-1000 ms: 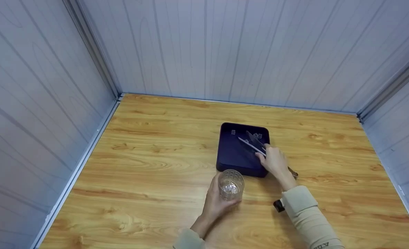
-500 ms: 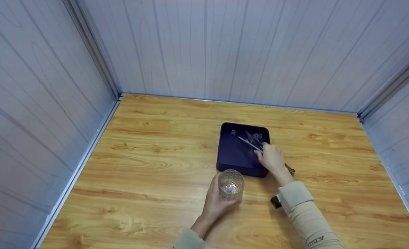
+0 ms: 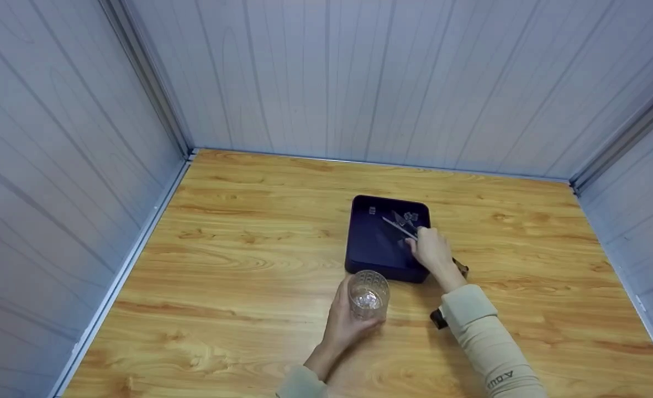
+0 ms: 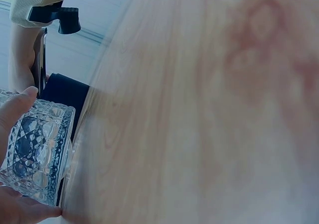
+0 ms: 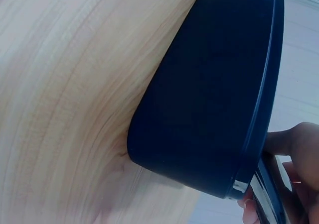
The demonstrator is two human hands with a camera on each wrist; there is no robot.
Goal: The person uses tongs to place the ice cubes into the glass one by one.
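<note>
In the head view my left hand (image 3: pixel 340 327) wraps round a clear cut-glass tumbler (image 3: pixel 368 298) in front of a dark blue tray (image 3: pixel 370 249). The left wrist view shows the tumbler's (image 4: pixel 37 149) faceted side between thumb and fingers. My right hand (image 3: pixel 435 253) grips metal tongs (image 3: pixel 399 227) over the tray's right side. Their tips reach in beside a small cluster of clear cubes (image 3: pixel 411 216), partly overlapping them. A single clear cube (image 3: pixel 372 210) lies near the back left corner. From the right wrist, the tongs (image 5: pixel 269 189) show close to the tray's rim.
The tray stands on a wood-grain table (image 3: pixel 249 249). Pale panel walls (image 3: pixel 315 83) close off the back and both sides. A black wrist camera (image 3: pixel 438 319) sits below the right sleeve cuff.
My right hand has moved slightly forward and left with the tongs, whose arms have drawn closer together among the cubes. The left hand and tumbler have stayed in place.
</note>
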